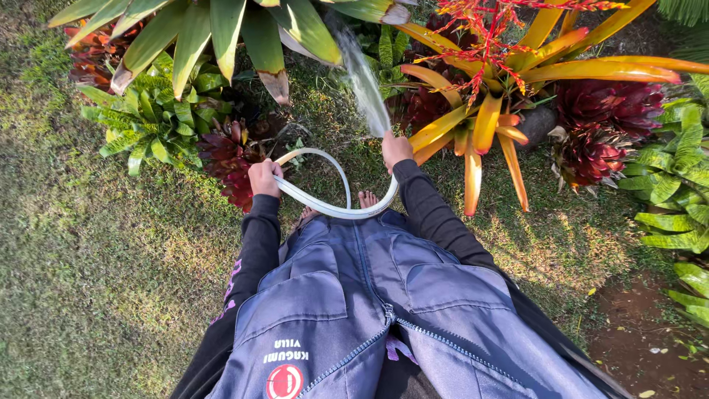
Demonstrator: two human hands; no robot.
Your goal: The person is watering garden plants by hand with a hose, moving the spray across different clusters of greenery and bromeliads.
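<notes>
The pale hose (336, 209) sat near the middle of the view, bent in a loop that ran from the left hand (264, 178) down across the person's front and up to the right hand (396, 150); the right hand's fingers were closed around the hose end, and a stream of water (362, 74) shot from it toward 12 o'clock; the left hand's fingers were wrapped around the hose at about 9 o'clock from the right hand, where a second strand (325, 164) arched over and back down. Bare toes (367, 198) showed just inside the loop, on the grass (88, 258); both arms wore dark sleeves (436, 218).

Below the loop, at 6 o'clock, hung a grey-blue zipped jacket (354, 310); it bore a small round red badge (284, 382) with white lettering above it, at the bottom edge.

At 1 o'clock from the right hand spread an orange-yellow bromeliad (487, 118) with red flower spikes; dark red bromeliads (605, 125) stood at 3 o'clock; another dark red plant (229, 159) lay just beside the left hand; green ferns (148, 125) grew at 10 o'clock; broad green leaves (207, 29) hung at 11 o'clock; bare brown soil (650, 347) lay at 4 o'clock.
</notes>
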